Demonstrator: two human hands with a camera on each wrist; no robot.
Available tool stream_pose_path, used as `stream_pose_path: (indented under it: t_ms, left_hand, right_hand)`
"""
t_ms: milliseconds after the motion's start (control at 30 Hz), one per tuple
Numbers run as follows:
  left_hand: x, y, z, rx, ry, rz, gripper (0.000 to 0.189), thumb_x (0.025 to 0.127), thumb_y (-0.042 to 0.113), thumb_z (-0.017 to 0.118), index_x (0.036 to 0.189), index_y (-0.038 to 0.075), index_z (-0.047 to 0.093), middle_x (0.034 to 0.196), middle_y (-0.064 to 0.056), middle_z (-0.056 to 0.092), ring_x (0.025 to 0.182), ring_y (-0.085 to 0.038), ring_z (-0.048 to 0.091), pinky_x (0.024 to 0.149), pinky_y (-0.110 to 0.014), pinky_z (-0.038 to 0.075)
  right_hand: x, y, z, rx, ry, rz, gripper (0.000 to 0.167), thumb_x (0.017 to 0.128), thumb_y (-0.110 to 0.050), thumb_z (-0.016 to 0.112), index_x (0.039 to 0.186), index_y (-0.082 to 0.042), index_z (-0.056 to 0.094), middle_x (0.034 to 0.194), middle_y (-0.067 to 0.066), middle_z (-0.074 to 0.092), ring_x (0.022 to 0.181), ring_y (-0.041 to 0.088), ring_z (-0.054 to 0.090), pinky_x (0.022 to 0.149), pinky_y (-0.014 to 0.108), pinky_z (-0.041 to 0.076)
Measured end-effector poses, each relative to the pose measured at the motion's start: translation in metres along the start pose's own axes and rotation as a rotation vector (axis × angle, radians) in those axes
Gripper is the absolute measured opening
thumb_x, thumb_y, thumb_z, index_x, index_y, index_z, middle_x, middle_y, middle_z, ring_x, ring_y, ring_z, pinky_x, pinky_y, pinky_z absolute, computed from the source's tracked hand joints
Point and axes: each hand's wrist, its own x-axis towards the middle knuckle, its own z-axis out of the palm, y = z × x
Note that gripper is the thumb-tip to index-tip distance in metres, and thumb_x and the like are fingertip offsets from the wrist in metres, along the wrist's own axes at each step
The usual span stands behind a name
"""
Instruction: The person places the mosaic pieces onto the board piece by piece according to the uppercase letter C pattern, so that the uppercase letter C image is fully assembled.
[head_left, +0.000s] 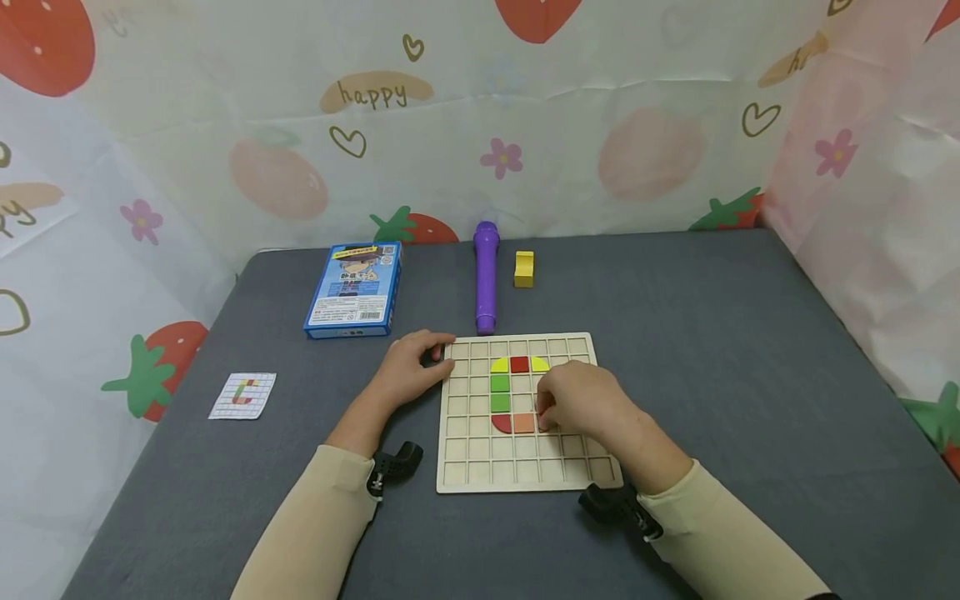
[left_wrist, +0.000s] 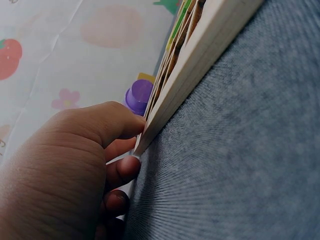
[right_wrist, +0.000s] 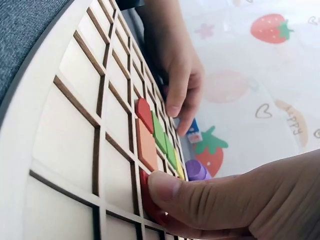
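A wooden grid board (head_left: 477, 473) lies on the table. My left hand (head_left: 407, 367) holds its far left corner, the thumb on the edge and the other fingers beyond it. My right hand (head_left: 588, 400) is over the board's right half, pinching a red rounded tile (right_wrist: 145, 192) at the cell beside an orange square tile (head_left: 523, 423). To the orange tile's left sits a red quarter-round tile (head_left: 502, 425). Two green squares, the upper one (head_left: 500, 383), run up from there to a yellow quarter-round (head_left: 499, 366), a red square (head_left: 519, 364) and another yellow tile (head_left: 538, 364).
A small card (head_left: 242, 396) with a coloured grid pattern lies at the left. Behind the board are a blue box (head_left: 355, 289), a purple stick (head_left: 486, 279) and a yellow block (head_left: 523, 270). A printed cloth (head_left: 450, 117) hangs along the far side of the dark table (head_left: 750, 375).
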Motion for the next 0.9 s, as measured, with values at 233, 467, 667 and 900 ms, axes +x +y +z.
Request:
stream_pose_path:
  t_ms: [233, 467, 667, 900]
  left_hand:
    - [0.0, 0.001, -0.001, -0.008, -0.001, 0.001, 0.034, 0.094, 0.02, 0.072, 0.125, 0.008, 0.072, 0.088, -0.002, 0.055, 0.082, -0.021, 0.047, 0.077, -0.039, 0.034]
    - [0.0, 0.0, -0.002, -0.002, -0.003, -0.004, 0.034, 0.094, 0.021, 0.073, 0.126, 0.009, 0.072, 0.088, -0.002, 0.055, 0.082, -0.022, 0.047, 0.078, -0.039, 0.033]
    - [-0.001, -0.002, -0.003, 0.007, -0.003, -0.018, 0.034, 0.094, 0.022, 0.072, 0.126, 0.01, 0.072, 0.089, -0.002, 0.055, 0.084, -0.022, 0.047, 0.08, -0.04, 0.032]
    - [-0.001, -0.003, -0.003, 0.011, -0.002, -0.03, 0.033, 0.095, 0.023, 0.071, 0.125, 0.01, 0.072, 0.088, -0.002, 0.054, 0.083, -0.021, 0.046, 0.079, -0.04, 0.032]
  right_hand:
    - [0.004, 0.008, 0.002, 0.076, -0.013, 0.0, 0.026, 0.078, -0.022, 0.09, 0.066, -0.024, 0.067, 0.067, -0.011, 0.059, 0.065, 0.012, 0.054, 0.06, 0.032, 0.044]
    - [0.006, 0.016, 0.001, 0.127, -0.046, 0.051, 0.031, 0.076, -0.029, 0.091, 0.064, -0.019, 0.064, 0.064, -0.006, 0.058, 0.062, 0.014, 0.051, 0.057, 0.031, 0.04]
    - [0.008, 0.017, 0.001, 0.098, -0.045, 0.12, 0.04, 0.071, -0.041, 0.093, 0.06, -0.018, 0.063, 0.062, -0.005, 0.056, 0.059, 0.014, 0.049, 0.054, 0.031, 0.039]
    - [0.007, 0.018, -0.002, 0.114, 0.025, 0.074, 0.04, 0.073, -0.042, 0.092, 0.062, -0.019, 0.061, 0.062, -0.006, 0.055, 0.059, 0.013, 0.048, 0.053, 0.03, 0.038]
